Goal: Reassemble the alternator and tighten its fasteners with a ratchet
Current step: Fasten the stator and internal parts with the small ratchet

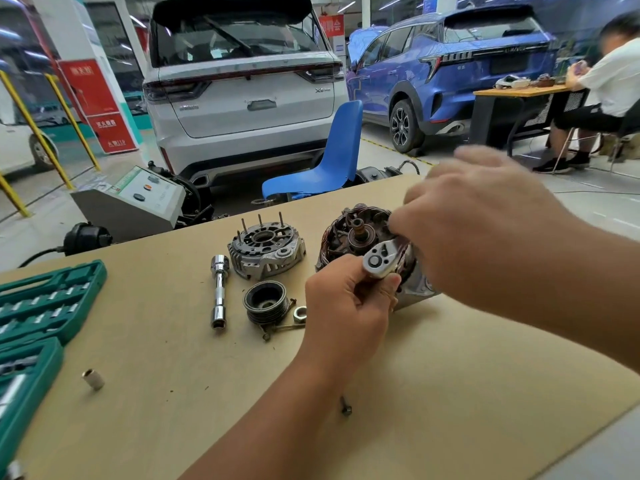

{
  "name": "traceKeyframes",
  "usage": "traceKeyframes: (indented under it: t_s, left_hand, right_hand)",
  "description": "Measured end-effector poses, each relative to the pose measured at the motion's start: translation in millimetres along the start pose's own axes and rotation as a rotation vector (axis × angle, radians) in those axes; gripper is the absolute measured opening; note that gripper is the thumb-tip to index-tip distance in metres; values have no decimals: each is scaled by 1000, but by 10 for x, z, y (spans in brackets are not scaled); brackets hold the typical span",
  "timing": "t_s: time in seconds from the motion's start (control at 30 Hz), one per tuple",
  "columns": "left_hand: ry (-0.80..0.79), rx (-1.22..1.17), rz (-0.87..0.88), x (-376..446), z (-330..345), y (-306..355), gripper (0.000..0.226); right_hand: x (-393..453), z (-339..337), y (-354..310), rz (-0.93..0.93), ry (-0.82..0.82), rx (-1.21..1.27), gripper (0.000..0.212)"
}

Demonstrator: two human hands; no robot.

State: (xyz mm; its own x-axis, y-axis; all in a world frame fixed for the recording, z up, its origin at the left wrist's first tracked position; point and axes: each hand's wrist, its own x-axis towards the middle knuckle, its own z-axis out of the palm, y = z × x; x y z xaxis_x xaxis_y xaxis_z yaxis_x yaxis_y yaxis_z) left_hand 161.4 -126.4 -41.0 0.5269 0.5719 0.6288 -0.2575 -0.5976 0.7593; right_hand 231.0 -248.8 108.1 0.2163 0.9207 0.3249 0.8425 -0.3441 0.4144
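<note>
The alternator body point(349, 237), with its copper windings and rotor shaft exposed, stands on the tan table point(450, 375). My left hand point(346, 306) grips a chrome ratchet point(379, 261) just below its head, and the head lies over the alternator's front edge. My right hand point(485, 233) hovers over the alternator's right side, blurred. A lower fingertip touches the windings and the upper fingers are raised. The loose end housing point(266, 247) with three upright studs sits to the left. In front of it lie the pulley point(266, 303) and a nut point(300, 314).
A chrome extension with sockets point(219, 291) lies left of the pulley. A green socket case point(41, 299) is open at the table's left edge, with a small socket point(93, 378) beside it. A loose bolt point(346, 408) lies near my left forearm. Beyond the table are a blue chair point(332, 157), parked cars and a seated person point(609, 84).
</note>
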Motion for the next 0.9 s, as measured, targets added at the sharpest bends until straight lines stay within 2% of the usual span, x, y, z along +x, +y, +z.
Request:
traceKeyframes:
  t_s: [0.1, 0.17, 0.3, 0.4, 0.47, 0.53, 0.63, 0.7, 0.8, 0.9]
  left_hand:
    - [28, -123, -30, -14, 0, -1, 5]
    - [51, -105, 1, -8, -5, -6, 6]
    - [0, -99, 8, 5, -14, 25, 11]
    - [41, -89, 25, 0, -19, 50, 15]
    - [45, -93, 19, 4, -26, 59, 17]
    - [18, -97, -8, 0, -33, 45, 23]
    - [-25, -97, -20, -3, -51, 18, 13]
    - [-5, -95, -13, -1, -41, 25, 14]
    - [23, -122, -4, 7, -25, 46, 16]
    - [-9, -142, -44, 15, -25, 37, 12]
  right_hand:
    - [-29, 27, -137, 7, -129, 104, 38]
    - [-28, 5, -162, 15, -132, 79, 44]
    - [3, -39, -113, -69, -57, 52, 30]
    - [-17, -11, -194, -163, -108, 67, 18]
    - [-6, -41, -195, -131, -167, 85, 25]
    - [46, -72, -102, -74, -188, 72, 20]
    - [87, -52, -16, -90, -25, -57, 10]
    - [37, -44, -99, -119, -55, -41, 4]
    - [-15, -75, -177, -117, -165, 61, 27]
    - [63, -107, -40, -66, -135, 27, 15]
